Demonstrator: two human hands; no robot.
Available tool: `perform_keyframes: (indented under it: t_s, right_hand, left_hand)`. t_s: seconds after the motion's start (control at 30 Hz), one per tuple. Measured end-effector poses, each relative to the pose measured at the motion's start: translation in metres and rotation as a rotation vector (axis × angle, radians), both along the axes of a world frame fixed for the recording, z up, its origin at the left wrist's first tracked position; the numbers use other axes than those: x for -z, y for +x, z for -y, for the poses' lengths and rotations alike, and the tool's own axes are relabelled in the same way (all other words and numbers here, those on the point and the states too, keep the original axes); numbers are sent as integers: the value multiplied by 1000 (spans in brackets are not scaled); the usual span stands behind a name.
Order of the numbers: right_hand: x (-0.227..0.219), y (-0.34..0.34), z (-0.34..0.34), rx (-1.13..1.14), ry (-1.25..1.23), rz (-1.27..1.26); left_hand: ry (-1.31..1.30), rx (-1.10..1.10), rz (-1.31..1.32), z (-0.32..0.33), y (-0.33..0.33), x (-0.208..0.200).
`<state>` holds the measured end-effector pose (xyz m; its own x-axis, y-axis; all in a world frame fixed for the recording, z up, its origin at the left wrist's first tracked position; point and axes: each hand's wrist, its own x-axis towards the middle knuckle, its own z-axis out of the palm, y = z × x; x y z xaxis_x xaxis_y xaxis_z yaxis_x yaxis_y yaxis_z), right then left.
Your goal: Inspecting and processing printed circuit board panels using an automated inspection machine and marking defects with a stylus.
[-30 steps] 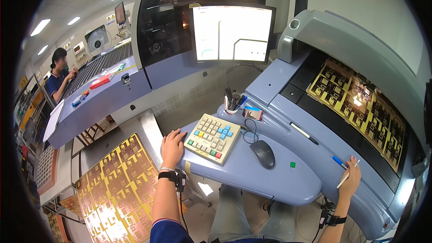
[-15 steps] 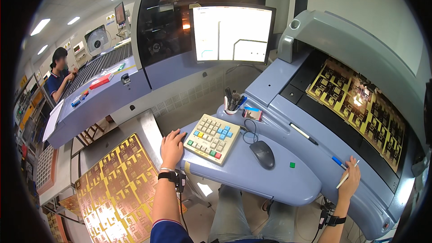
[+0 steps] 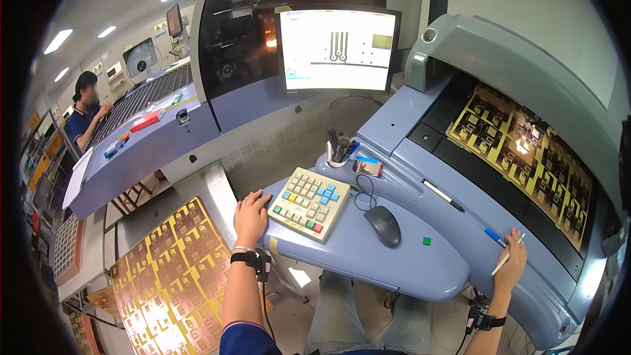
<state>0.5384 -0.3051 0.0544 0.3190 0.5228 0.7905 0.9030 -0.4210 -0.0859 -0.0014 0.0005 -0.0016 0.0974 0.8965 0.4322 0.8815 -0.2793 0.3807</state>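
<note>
Factory floor and a blue-grey inspection console point(image 3: 394, 269) fill the view, the person seated at its rounded desk. Nearest, the left hand point(image 3: 251, 213) lies flat and relaxed, gripping nothing, on the desk's left edge, fingertips just beside the beige keypad point(image 3: 309, 202) with its coloured keys; the forearm comes straight up from the lower edge, a dark strap at the wrist. A judgement: from there the keys are best pressed with only the fingers moving, the wrist kept planted so no wrong key is hit. Right of the keypad sits a dark mouse point(image 3: 383, 225), apart from both hands. The right hand point(image 3: 509, 266) is raised at the console's sloped front, pinching a thin white pen point(image 3: 507, 256), tip tilted up toward the yellow circuit panel point(image 3: 526, 158) lying under the hood. Steadying that wrist on the ledge would likely keep the tip exact. A blue pen point(image 3: 494, 236) lies just beside it. Farther back stand a cup of pens point(image 3: 338, 154) and a lit monitor point(image 3: 337, 49). Left, another yellow panel point(image 3: 167, 269) lies on a low table; well beyond, another person point(image 3: 85, 108) works at a second machine.
</note>
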Motion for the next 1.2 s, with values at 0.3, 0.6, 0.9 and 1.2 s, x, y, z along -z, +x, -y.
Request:
perform_keyframes:
  t_s: [0.3, 0.6, 0.9, 1.2]
  right_hand:
    - [0, 0, 0, 1, 2, 3]
    - [1, 0, 0, 3, 9, 12]
    - [2, 2, 1, -1, 7, -17]
    - [0, 0, -1, 3, 9, -5]
  left_hand:
    - [39, -3, -19, 3, 2, -4]
    - [40, 2, -7, 3, 2, -3]
    - [-13, -2, 19, 1, 1, -3]
    - [10, 4, -1, -2, -3, 3]
